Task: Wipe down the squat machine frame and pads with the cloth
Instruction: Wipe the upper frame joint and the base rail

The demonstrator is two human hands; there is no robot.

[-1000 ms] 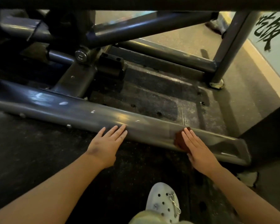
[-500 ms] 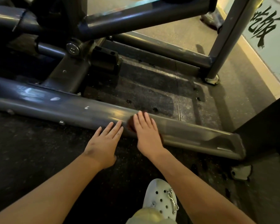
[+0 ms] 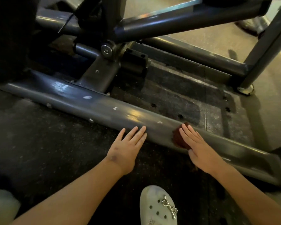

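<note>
A long grey base rail of the squat machine frame runs diagonally from upper left to lower right across the floor. My right hand lies flat with straight fingers on a dark red-brown cloth, pressing it onto the rail's front face. Most of the cloth is hidden under the palm. My left hand rests flat beside it, fingertips touching the rail's lower edge, holding nothing. White smudges mark the rail to the left.
Behind the rail lie a dark foot plate with holes, a pivot bolt and black bracket. A far rail and slanted post close the right. My white clog stands on the dark rubber floor.
My right hand slid the cloth left along the rail until it met my left hand, then back to the right. My left hand stayed in place.
</note>
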